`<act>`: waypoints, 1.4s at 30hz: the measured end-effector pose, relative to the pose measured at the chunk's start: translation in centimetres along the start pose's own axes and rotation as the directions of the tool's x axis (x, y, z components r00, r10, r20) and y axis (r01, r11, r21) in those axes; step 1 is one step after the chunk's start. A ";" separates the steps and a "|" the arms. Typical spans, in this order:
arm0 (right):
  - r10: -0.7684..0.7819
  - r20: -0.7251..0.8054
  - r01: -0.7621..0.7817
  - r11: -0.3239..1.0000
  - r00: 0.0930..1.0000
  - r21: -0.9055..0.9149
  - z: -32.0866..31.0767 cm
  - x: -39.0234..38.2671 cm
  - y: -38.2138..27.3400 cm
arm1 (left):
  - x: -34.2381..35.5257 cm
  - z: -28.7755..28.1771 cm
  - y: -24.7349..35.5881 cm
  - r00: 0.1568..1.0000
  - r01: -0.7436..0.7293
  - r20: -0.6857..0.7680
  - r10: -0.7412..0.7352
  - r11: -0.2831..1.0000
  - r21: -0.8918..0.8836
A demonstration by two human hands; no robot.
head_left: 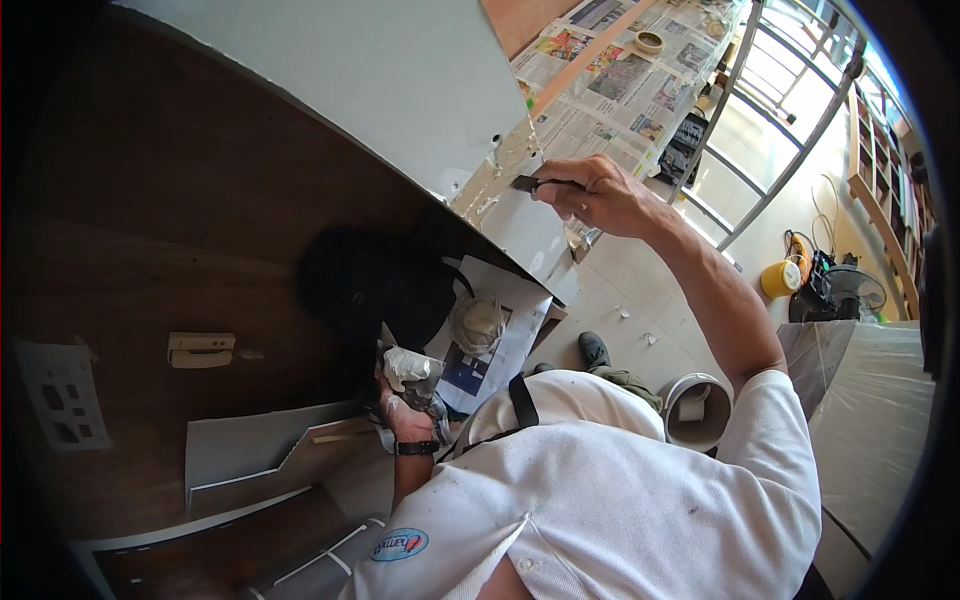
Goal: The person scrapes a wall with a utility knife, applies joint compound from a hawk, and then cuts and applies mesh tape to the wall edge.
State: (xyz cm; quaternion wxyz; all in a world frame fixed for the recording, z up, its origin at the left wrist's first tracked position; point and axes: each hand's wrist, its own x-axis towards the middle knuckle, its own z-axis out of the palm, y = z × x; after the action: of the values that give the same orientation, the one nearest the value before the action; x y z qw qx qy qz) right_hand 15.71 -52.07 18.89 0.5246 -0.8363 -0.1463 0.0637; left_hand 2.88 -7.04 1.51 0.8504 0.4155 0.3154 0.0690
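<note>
At the upper middle, my right hand (600, 195) is closed round a small dark putty knife (523, 184). Its blade is at the edge of a pale grey board (360, 70), by a rough beige seam (490, 180) smeared with white filler. Lower and to the left, my left hand (405, 418) grips a metal putty plate (428, 383), which bears a thick lump of white putty (407, 366). The plate's handle is hidden. Dark screw heads or holes show beside the seam.
Newspaper (620, 80) with a tape roll (649, 42) lies at the back. A metal ladder (750, 175) stands at the right. Near my feet are a round bucket (697, 412) and a plastic-wrapped bowl (478, 325). An intercom handset (201, 350) hangs on the brown panel.
</note>
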 end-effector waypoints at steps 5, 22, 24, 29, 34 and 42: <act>-0.573 -0.230 0.491 0.806 0.787 -0.330 1.4 -0.3 2.3 | -0.2 0.4 0.4 1.000 -0.001 0.021 0.001 1.000 0.003; -0.228 -0.726 0.324 0.946 0.649 -0.007 7.7 0.9 -0.1 | -1.3 -3.3 1.5 0.993 0.050 -0.104 -0.053 0.998 -0.034; -0.249 -0.726 0.342 0.939 0.641 -0.020 7.7 1.0 -0.4 | -1.2 -3.7 1.4 0.991 0.060 -0.118 -0.064 0.998 -0.034; -0.229 -0.709 0.315 0.949 0.667 -0.009 7.9 1.2 -1.0 | -1.7 -2.0 1.4 0.988 0.020 -0.151 -0.016 0.999 0.026; -0.295 -0.680 0.310 0.945 0.671 -0.104 7.7 1.1 -0.9 | -0.6 -2.2 1.2 0.993 0.064 -0.100 -0.060 0.997 0.034; -0.313 -0.649 0.395 0.918 0.693 -0.022 8.6 -0.8 -0.2 | -0.8 -2.0 1.0 0.996 0.042 -0.075 -0.041 0.999 0.021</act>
State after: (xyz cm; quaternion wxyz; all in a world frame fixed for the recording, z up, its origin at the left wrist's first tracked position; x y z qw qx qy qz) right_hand 12.72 -44.87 15.28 0.5939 -0.7298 -0.1129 -0.3192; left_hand 1.14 -5.39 1.70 0.8344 0.4157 0.3564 0.0633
